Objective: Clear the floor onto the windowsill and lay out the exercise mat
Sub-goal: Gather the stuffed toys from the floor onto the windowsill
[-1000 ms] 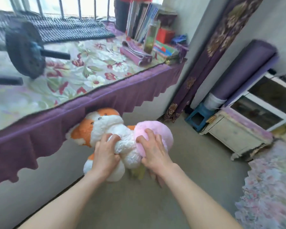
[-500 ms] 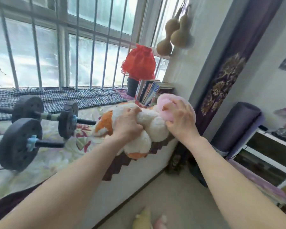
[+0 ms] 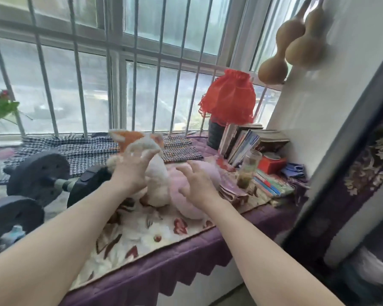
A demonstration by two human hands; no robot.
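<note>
An orange-and-white plush fox [image 3: 156,173] and a pink plush toy [image 3: 186,204] sit on the windowsill [image 3: 153,237], which is covered by a floral cloth with a purple frill. My left hand [image 3: 129,173] has its fingers spread against the fox's back and head. My right hand [image 3: 197,184] hovers with its fingers apart over the pink toy, touching it lightly or just off it. Neither hand grips anything. The exercise mat is out of view.
Two black dumbbells [image 3: 38,176] lie on the sill to the left, on and beside a checked cloth [image 3: 86,149]. To the right stand books [image 3: 241,144], a glass jar [image 3: 248,171], a red mesh bag [image 3: 228,100] and a red box [image 3: 271,165]. Gourds [image 3: 296,47] hang on the wall; window bars close the back.
Both plush toys went from the floor up onto the windowsill. My hands, which gripped them half a second ago, have opened and the toys now rest on the floral cloth.
</note>
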